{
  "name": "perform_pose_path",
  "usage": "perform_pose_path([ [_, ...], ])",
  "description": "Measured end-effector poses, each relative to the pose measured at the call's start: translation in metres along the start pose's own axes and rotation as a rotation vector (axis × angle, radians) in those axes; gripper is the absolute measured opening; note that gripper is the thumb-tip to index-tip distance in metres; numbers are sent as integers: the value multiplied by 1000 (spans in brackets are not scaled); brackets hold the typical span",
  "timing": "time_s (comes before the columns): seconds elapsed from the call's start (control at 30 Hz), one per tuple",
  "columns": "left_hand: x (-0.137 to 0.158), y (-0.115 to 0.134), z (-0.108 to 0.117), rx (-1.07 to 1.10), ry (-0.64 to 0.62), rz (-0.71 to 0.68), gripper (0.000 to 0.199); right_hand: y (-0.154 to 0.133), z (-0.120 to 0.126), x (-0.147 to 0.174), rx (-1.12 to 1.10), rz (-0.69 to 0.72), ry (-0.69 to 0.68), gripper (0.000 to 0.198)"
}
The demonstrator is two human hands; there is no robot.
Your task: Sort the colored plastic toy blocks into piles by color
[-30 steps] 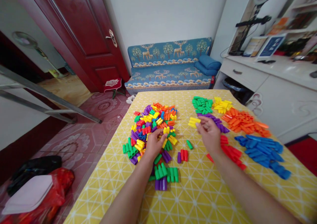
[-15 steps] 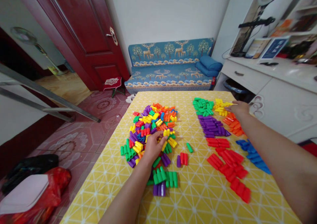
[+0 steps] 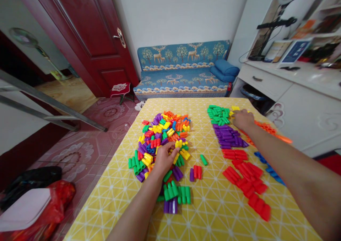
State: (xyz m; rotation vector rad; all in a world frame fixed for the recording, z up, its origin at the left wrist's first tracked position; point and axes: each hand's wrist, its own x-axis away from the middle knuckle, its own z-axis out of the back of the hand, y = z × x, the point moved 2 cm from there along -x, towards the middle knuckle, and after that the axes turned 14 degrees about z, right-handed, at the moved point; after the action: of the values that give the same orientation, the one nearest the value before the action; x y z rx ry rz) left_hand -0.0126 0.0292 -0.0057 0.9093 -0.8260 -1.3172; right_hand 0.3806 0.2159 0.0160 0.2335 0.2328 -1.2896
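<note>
My left hand (image 3: 163, 159) reaches into a mixed heap of coloured tube-shaped plastic blocks (image 3: 157, 134). Its thumb and fingers pinch a yellow plastic block (image 3: 179, 143) at the heap's right side. Across the table, my right hand (image 3: 243, 120) is over the small yellow pile (image 3: 235, 108), its fingers curled down among the pieces and partly hidden. Beside that hand lie a green pile (image 3: 218, 114) on the left and a purple pile (image 3: 229, 136) nearer me. Orange blocks (image 3: 266, 127) show beyond my right forearm, which covers part of them.
Red blocks (image 3: 247, 173) and blue blocks (image 3: 273, 171) lie near my right forearm. A loose green block (image 3: 204, 159), a purple block (image 3: 191, 175) and a red block (image 3: 197, 172) rest mid-table. Beyond the yellow cloth (image 3: 213, 212) stands a blue sofa (image 3: 183, 70); a white cabinet (image 3: 306, 102) stands right.
My right hand has shifted left over the yellow pile, covering more of it, and more orange blocks show behind the forearm. My left hand stays in place with the yellow block.
</note>
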Motion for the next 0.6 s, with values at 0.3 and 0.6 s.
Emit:
perform_pose_path([
  [0.3, 0, 0, -1, -3, -13, -5, 26, -72, 15, 14, -156, 190, 220, 32],
  [0.6, 1, 3, 1, -23, -18, -68, 26, -249, 65, 74, -727, 657, 183, 34],
])
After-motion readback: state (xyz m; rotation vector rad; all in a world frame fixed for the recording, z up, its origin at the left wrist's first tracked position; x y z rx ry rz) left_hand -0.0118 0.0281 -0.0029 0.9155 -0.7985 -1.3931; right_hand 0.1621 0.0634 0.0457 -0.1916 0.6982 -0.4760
